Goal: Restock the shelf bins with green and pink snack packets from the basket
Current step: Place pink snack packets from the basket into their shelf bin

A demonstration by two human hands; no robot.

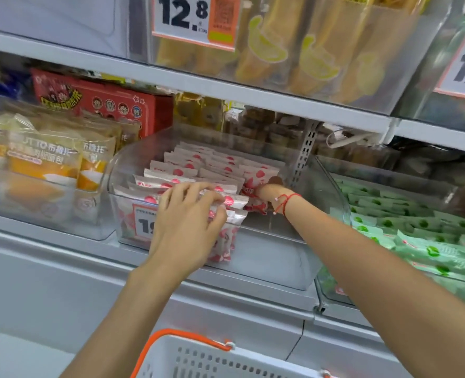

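Pink packets fill my clear bin; left hand pinches some, right hand half buried, grip unclear.

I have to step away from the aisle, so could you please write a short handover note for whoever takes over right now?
Left hand: fingers curled over the front pink packets in the clear middle bin, holding them in place.
Right hand: deep in the same bin, gripping a pink packet at the right of the rows.
Green packets fill the bin to the right.
Basket sits below; its contents are out of view.
Done: pink rows mostly stacked.
Left: fill the bare right side of the pink bin, then check the basket.
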